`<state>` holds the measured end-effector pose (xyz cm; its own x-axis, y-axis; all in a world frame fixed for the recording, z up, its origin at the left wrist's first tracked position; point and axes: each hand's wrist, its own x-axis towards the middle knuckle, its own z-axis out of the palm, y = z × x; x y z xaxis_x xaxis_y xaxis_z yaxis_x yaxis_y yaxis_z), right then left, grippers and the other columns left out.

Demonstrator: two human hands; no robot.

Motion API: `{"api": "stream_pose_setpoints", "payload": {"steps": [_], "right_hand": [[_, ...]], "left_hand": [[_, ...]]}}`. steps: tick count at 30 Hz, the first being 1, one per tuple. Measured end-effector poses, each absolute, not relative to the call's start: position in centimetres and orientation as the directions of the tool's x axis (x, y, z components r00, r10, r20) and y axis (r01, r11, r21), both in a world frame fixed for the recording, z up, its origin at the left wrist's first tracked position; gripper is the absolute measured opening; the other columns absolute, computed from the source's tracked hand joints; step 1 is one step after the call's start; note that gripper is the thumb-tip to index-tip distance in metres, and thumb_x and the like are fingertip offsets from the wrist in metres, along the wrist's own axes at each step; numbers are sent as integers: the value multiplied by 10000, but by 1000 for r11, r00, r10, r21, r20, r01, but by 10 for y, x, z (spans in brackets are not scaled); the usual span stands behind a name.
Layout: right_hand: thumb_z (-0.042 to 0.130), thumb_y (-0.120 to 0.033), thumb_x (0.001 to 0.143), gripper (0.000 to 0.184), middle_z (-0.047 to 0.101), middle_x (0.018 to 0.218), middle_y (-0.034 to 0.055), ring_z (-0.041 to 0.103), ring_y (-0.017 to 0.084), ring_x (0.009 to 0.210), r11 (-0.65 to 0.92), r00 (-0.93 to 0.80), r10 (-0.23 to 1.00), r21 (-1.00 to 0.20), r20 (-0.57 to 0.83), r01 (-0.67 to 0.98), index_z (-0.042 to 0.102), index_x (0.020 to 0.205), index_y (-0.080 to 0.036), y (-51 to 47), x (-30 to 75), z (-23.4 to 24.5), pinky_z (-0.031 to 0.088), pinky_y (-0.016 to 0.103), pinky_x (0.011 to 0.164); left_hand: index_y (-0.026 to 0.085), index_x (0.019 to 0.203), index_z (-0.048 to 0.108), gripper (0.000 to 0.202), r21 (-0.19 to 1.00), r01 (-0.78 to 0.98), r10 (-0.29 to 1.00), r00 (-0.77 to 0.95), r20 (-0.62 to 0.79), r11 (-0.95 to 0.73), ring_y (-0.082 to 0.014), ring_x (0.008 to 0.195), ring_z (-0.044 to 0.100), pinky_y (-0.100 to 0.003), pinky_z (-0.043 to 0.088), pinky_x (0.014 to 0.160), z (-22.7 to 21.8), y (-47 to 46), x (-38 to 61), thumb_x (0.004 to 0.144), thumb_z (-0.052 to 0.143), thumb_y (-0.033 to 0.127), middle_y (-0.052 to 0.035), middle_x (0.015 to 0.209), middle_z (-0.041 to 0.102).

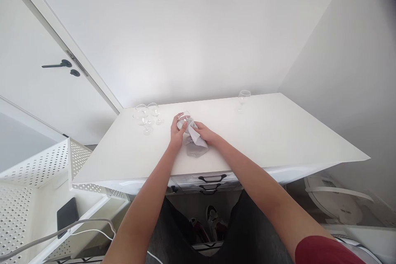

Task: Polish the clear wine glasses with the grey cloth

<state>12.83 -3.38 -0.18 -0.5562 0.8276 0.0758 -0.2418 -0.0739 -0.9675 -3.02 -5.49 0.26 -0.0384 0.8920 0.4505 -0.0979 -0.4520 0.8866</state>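
My left hand (177,131) is wrapped round a clear wine glass (185,118) held just above the white table (278,140). A grey cloth (195,145) is gripped in my right hand (204,133) and pressed against the glass, its loose end lying on the tabletop. Three more clear wine glasses (147,116) stand grouped to the left of my hands. A single wine glass (243,98) stands apart at the back right of the table.
A white door with a black handle (58,65) is at the left. A white perforated shelf (40,165) holds a black phone (67,215) and cables. Drawers with black handles (212,179) sit under the table's front edge. A white appliance (337,202) lies at the lower right.
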Motion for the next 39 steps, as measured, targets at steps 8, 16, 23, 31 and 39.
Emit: {"api": "stream_pose_setpoints", "payload": {"steps": [8, 16, 23, 31, 39], "right_hand": [[799, -618, 749, 470, 633, 698, 8, 541, 148, 624, -96, -489, 872, -976, 12, -194, 637, 783, -178, -28, 127, -9, 422, 279, 599], [864, -512, 736, 422, 682, 711, 36, 614, 153, 596, -206, -646, 763, -947, 3, -248, 659, 839, -159, -30, 132, -4, 491, 285, 579], [836, -636, 733, 506, 711, 693, 56, 696, 225, 614, -155, -544, 839, -971, -32, -182, 662, 819, -169, -32, 132, -7, 548, 337, 581], [774, -714, 737, 553, 680, 668, 34, 623, 177, 589, -72, -409, 913, -982, 6, -175, 648, 747, -176, -24, 129, -12, 494, 309, 588], [524, -667, 886, 451, 703, 858, 58, 635, 235, 836, 138, 285, 951, -989, 116, -57, 624, 935, -231, -6, 148, -23, 486, 324, 706]], "left_hand": [[264, 1350, 583, 575, 892, -122, 900, -76, 429, -435, -280, 1179, 671, -424, 557, 978, -1, -51, -33, 878, 732, 557, -133, 1343, 677], [245, 1319, 596, 567, 895, -179, 913, -88, 399, -408, -267, 1188, 660, -469, 532, 1045, -7, -45, -36, 875, 734, 569, -147, 1354, 685], [235, 1332, 628, 583, 920, -197, 941, -97, 324, -338, -291, 1252, 659, -484, 541, 1065, -9, -42, -37, 844, 795, 508, -151, 1382, 670], [233, 1332, 639, 606, 919, -196, 940, -93, 329, -341, -300, 1227, 681, -501, 522, 1086, -8, -41, -39, 819, 820, 502, -158, 1381, 678], [287, 1317, 584, 648, 915, -144, 926, -90, 367, -376, -319, 1286, 637, -480, 567, 974, -3, -48, -36, 759, 879, 431, -159, 1435, 639]]}}
